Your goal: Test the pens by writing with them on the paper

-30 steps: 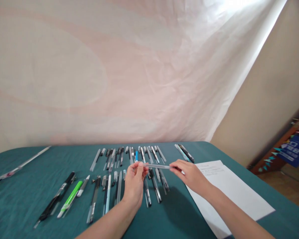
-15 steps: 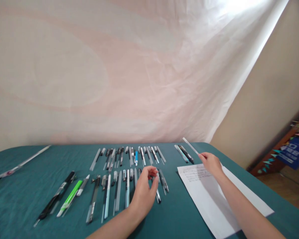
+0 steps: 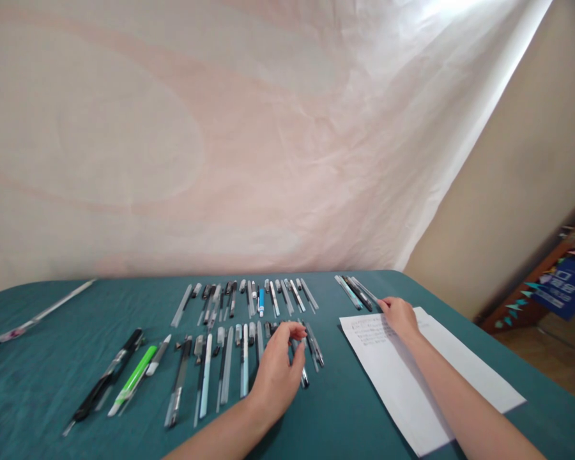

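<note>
My right hand (image 3: pixel 400 315) pinches the near end of a slim, translucent pen barrel (image 3: pixel 365 291) between thumb and fingers. The barrel points away from me, close beside a black pen (image 3: pixel 358 294) and a light-blue pen (image 3: pixel 347 292) on the cloth. My left hand (image 3: pixel 282 365) hovers over the right end of the near row of pen parts, its fingers curved and apart from the thumb, nothing visible in them. Below it, partly hidden, lie a dark-tipped pen (image 3: pixel 305 378) and a clear pen (image 3: pixel 315 345).
Two rows of barrels, caps and refills cover the green tablecloth (image 3: pixel 335 409). White paper sheets (image 3: pixel 402 390) with handwriting lie under my right forearm. At left are a green pen (image 3: pixel 133 380), a black pen (image 3: pixel 108 377) and a long clear wrapper (image 3: pixel 43 314). A pale curtain (image 3: pixel 268 160) hangs behind.
My right hand has lowered the translucent barrel from a raised tilt down beside the black pen. My left hand has stayed almost in place.
</note>
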A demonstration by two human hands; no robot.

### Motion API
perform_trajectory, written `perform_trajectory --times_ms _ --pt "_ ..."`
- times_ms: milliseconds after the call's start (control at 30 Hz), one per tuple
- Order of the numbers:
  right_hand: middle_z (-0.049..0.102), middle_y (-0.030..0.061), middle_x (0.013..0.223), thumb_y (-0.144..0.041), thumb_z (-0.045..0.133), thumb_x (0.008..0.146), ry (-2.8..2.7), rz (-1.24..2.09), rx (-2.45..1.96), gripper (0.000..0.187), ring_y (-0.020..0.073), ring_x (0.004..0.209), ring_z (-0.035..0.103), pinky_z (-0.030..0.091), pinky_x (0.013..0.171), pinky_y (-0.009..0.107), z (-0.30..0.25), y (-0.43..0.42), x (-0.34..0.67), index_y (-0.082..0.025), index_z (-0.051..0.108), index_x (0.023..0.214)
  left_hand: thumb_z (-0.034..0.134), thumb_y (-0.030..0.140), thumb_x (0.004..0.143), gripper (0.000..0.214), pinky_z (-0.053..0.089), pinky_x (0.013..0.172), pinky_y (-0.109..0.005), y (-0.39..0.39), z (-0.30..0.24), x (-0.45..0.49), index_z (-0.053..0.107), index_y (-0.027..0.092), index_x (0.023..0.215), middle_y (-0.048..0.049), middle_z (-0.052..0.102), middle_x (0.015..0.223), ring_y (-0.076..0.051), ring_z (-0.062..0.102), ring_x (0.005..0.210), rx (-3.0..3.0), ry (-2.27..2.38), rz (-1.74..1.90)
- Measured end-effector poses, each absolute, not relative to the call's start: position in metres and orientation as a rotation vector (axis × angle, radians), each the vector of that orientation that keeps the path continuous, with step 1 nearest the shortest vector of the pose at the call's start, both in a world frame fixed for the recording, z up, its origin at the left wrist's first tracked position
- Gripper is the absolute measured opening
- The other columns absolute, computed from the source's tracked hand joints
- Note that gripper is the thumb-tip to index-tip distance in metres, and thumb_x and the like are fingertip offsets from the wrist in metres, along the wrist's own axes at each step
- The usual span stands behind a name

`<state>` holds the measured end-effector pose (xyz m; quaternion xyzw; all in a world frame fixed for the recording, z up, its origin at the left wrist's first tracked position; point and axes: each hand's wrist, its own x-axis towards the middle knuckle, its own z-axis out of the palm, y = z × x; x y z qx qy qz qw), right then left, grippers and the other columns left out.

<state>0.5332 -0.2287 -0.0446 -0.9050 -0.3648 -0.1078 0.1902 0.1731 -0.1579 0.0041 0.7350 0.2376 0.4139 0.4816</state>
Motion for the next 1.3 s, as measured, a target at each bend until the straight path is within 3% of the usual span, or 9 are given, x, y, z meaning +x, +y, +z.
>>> perform_trajectory --times_ms 433,600,767,933,1067,1300 --pt "0.065 0.0094 0.081 -0.03 0.045 0.078 -1.071 -0.352 -2.439 0.028 0.0209 0.077 0.058 0.037 0.068 0.028 -0.046 -0.228 0.528 -0.017 0.069 0.078 0.045 0.014 0.077 0.017 0.04 0.077 -0.031 -0.154 0.009 0.172 0.054 0.019 0.09 -0.0044 0.058 0.088 -0.019 0.054 0.085 1.96 0.613 0.99" --pt "0.063 0.0115 0.089 -0.032 0.041 0.079 -1.109 -0.38 -2.318 0.032 0.023 0.084 0.056 0.037 0.077 0.032 -0.026 -0.227 0.517 -0.013 0.065 0.089 0.043 0.014 0.077 0.017 0.041 0.079 -0.032 -0.143 0.006 0.17 0.052 0.019 0.09 -0.0041 0.059 0.088 -0.018 0.055 0.085 2.075 0.711 1.009" --pt "0.065 0.0082 0.086 -0.035 0.04 0.081 -1.259 -0.219 -2.181 0.033 0.0185 0.073 0.058 0.042 0.068 0.029 0.0 -0.215 0.48 -0.015 0.061 0.096 0.043 0.012 0.076 0.019 0.041 0.078 -0.032 -0.136 0.0 0.171 0.052 0.02 0.091 -0.0034 0.059 0.089 -0.018 0.055 0.085 2.131 0.773 0.997" --pt "0.06 -0.0005 0.062 -0.036 0.046 0.079 -1.542 0.09 -2.021 0.028 0.0132 0.055 0.054 0.04 0.056 0.024 0.008 -0.204 0.404 -0.018 0.059 0.097 0.043 0.011 0.076 0.019 0.039 0.077 -0.033 -0.14 0.002 0.169 0.052 0.02 0.09 -0.0035 0.059 0.089 -0.02 0.054 0.085 2.277 0.746 0.963" --pt "0.057 -0.0018 0.061 -0.034 0.048 0.079 -1.614 0.287 -1.951 0.029 0.0135 0.055 0.053 0.036 0.054 0.024 -0.003 -0.206 0.353 -0.018 0.053 0.102 0.041 0.01 0.077 0.019 0.037 0.076 -0.034 -0.145 0.007 0.167 0.052 0.021 0.089 -0.0034 0.058 0.087 -0.021 0.052 0.083 2.441 0.684 0.913" --pt "0.056 -0.0011 0.064 -0.029 0.051 0.077 -1.587 0.302 -2.07 0.032 0.0147 0.059 0.053 0.033 0.055 0.023 -0.014 -0.21 0.339 -0.018 0.046 0.107 0.04 0.008 0.078 0.021 0.037 0.077 -0.034 -0.147 0.009 0.166 0.052 0.021 0.089 -0.0029 0.057 0.086 -0.02 0.051 0.081 2.499 0.652 0.877"
